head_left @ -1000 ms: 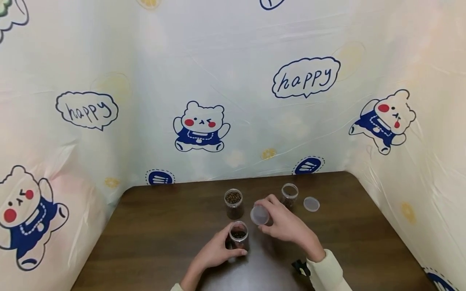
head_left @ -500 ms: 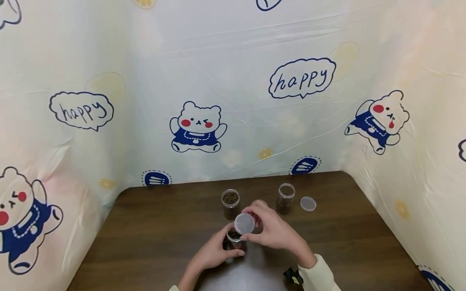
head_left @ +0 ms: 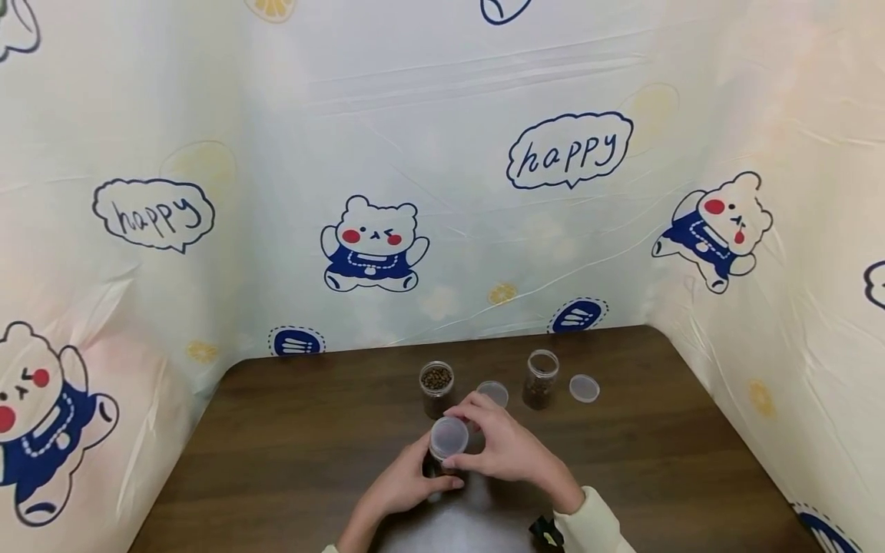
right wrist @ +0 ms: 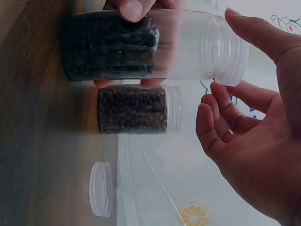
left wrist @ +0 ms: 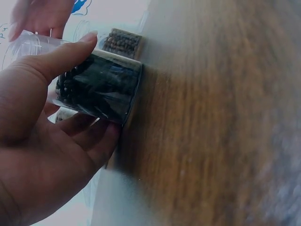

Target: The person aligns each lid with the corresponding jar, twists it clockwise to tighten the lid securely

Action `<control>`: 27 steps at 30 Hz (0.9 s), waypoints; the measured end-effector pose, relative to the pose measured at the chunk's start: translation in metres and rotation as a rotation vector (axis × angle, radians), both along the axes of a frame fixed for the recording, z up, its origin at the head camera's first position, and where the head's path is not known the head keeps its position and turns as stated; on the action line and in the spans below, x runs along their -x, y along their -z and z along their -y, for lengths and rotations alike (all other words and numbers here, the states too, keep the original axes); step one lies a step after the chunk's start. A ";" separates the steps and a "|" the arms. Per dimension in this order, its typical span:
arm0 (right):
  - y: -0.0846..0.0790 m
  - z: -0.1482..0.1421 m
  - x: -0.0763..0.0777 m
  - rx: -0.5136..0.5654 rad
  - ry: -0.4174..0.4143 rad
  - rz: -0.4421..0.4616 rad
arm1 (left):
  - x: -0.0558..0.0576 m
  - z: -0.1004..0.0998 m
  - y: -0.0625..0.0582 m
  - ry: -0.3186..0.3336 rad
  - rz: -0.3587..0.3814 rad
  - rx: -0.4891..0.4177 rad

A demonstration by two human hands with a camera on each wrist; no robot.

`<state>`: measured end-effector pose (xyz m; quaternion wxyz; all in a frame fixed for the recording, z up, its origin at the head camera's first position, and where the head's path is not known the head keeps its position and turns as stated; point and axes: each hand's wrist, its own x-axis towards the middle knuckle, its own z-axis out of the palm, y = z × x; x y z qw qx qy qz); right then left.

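A clear plastic jar [right wrist: 113, 47] part-filled with dark beans stands upright on the brown table, its upper portion see-through. My left hand [head_left: 404, 478] grips its side, with the thumb across the front in the left wrist view. On the jar's mouth sits a translucent round lid [head_left: 449, 438]. My right hand [head_left: 508, 445] pinches that lid between thumb and fingertips, as the right wrist view shows from the side. Just behind is an uncapped jar [head_left: 437, 392] filled high with brown beans.
Farther right stands another uncapped jar [head_left: 541, 380] with dark contents low inside. One loose lid [head_left: 494, 393] lies between the two rear jars, and a second loose lid [head_left: 585, 389] lies to their right. A printed curtain [head_left: 373, 315] hangs behind the table [head_left: 290, 430].
My right hand has carried the lid leftward and down onto the mouth of the jar. The left hand keeps holding the jar in place. A loose lid behind the right hand has come into view.
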<state>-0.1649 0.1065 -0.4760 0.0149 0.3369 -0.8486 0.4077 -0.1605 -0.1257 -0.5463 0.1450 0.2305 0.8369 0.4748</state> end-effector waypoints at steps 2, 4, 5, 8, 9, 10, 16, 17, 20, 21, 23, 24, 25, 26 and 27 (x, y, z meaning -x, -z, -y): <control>0.000 0.001 -0.001 -0.013 0.003 -0.006 | 0.000 0.000 0.000 -0.001 -0.008 0.005; 0.000 0.003 -0.001 -0.024 0.003 -0.009 | -0.001 0.000 0.000 -0.003 -0.011 0.009; 0.001 0.003 -0.001 -0.030 0.004 -0.011 | -0.001 0.000 0.000 -0.004 -0.011 0.012; 0.003 0.003 -0.001 -0.032 0.004 -0.013 | -0.002 0.001 0.000 -0.005 -0.015 0.016; 0.003 0.003 -0.001 -0.031 0.003 -0.012 | -0.002 0.001 0.000 -0.005 -0.017 0.018; 0.004 0.003 -0.001 -0.030 0.003 -0.009 | -0.002 0.001 0.000 -0.004 -0.019 0.018; 0.006 0.003 0.001 -0.027 -0.007 0.000 | 0.000 0.001 0.000 0.001 0.003 0.007; 0.006 0.003 0.001 -0.028 -0.009 0.000 | 0.000 0.001 0.000 0.001 0.007 0.007; 0.007 0.003 0.002 -0.030 -0.012 0.003 | 0.000 0.001 0.001 0.000 0.012 0.008; 0.007 0.003 0.002 -0.031 -0.015 0.004 | 0.000 0.001 0.001 -0.001 0.011 0.011; 0.007 0.004 0.002 -0.031 -0.023 0.005 | -0.001 0.001 0.001 -0.001 0.006 0.013; 0.008 0.004 0.002 -0.030 -0.028 0.006 | -0.001 0.001 0.001 -0.001 0.003 0.012; 0.008 0.004 0.002 -0.029 -0.033 0.008 | -0.001 0.001 0.000 0.000 0.000 0.009; 0.008 0.004 0.002 -0.028 -0.038 0.011 | 0.000 0.001 0.000 0.001 -0.005 0.007; 0.008 0.004 0.002 -0.027 -0.041 0.016 | 0.000 0.001 0.000 0.002 -0.005 0.006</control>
